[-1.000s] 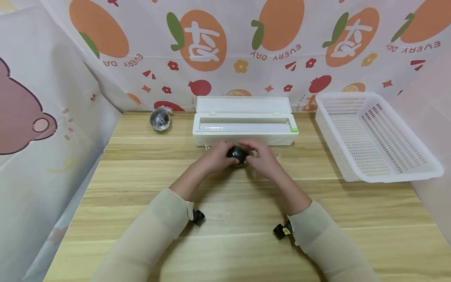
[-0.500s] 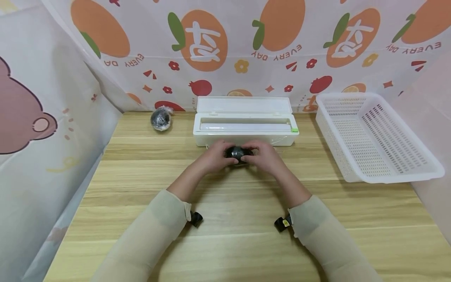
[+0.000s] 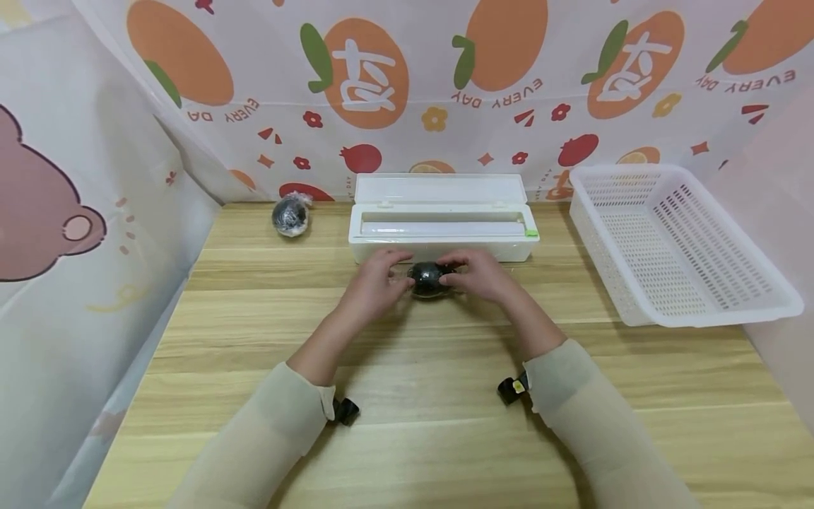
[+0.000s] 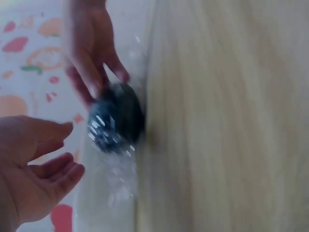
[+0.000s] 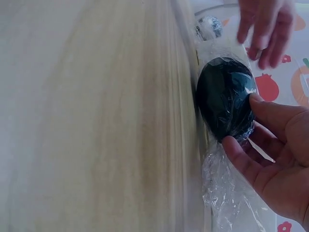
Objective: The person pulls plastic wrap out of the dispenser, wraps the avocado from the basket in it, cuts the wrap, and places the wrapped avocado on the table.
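Observation:
A dark, smooth, egg-shaped thing (image 3: 426,280) partly covered in cling film (image 5: 219,188) sits just in front of a white cling film dispenser (image 3: 445,251). My right hand (image 3: 481,274) holds it from the right, thumb and fingers curled at its end, as the right wrist view shows (image 5: 285,154). To its left, my left hand (image 3: 372,284) has its fingers spread and relaxed; a gap separates it from the thing in the left wrist view. Loose, crumpled film trails from both ends of the wrapped thing.
The dispenser's lid (image 3: 439,189) is up, with a white roll (image 3: 441,228) inside. Another film-wrapped dark ball (image 3: 290,215) stands at the back left. A white perforated basket (image 3: 620,283) is at the right. Printed cloth (image 3: 439,63) hangs behind the wooden table (image 3: 420,424).
My left hand has let go of the wrapped thing and drawn away to the left, its fingers opening. The right hand stays at the thing, nearly in place.

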A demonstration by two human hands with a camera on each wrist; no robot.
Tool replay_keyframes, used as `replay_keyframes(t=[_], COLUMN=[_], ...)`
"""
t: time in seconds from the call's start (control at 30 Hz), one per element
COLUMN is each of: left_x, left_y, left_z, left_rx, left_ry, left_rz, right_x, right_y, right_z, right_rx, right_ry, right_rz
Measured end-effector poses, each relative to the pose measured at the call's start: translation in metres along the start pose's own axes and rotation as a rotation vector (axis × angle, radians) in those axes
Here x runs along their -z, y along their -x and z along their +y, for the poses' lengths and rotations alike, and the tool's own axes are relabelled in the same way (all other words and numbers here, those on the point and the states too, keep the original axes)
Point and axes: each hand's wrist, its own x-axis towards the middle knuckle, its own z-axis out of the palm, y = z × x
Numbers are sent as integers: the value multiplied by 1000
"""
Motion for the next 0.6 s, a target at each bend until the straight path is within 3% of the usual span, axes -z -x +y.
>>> replay_keyframes(t=[0.13,0.37,0.6], left_x=[-3,-22,-20], left_y=[2,-11,-24], left_z=[9,-5,-7], left_rx=[-22,-4,10], left_ry=[-6,-104,-95], left_rz=[6,-85,-105], right_x=[2,0,1], right_y=[-2,-3,-5], right_z=[1,3,4], right_rx=[1,-46,-50], right_ry=[-28,-33,-26], right_rz=[-11,-33,-18])
